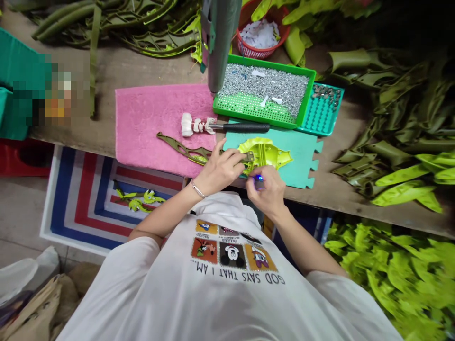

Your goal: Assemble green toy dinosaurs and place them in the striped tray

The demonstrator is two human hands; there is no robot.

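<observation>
Left hand [220, 170], right hand [267, 190] on plastic part [265, 154] (lime).

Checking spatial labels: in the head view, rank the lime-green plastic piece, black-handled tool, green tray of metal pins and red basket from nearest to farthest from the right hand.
Right hand:
1. Lime-green plastic piece: just above, on teal foam mat.
2. Black-handled tool: up-left.
3. Green tray of metal pins: beyond the tool.
4. Red basket: farthest, top.

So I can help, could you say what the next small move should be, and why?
Probably keep the left hand steady on the olive-green plastic strip and with the right hand bring the small blue-glinting item to where the strip overlaps the lime-green plastic piece; they lie together there.
</observation>
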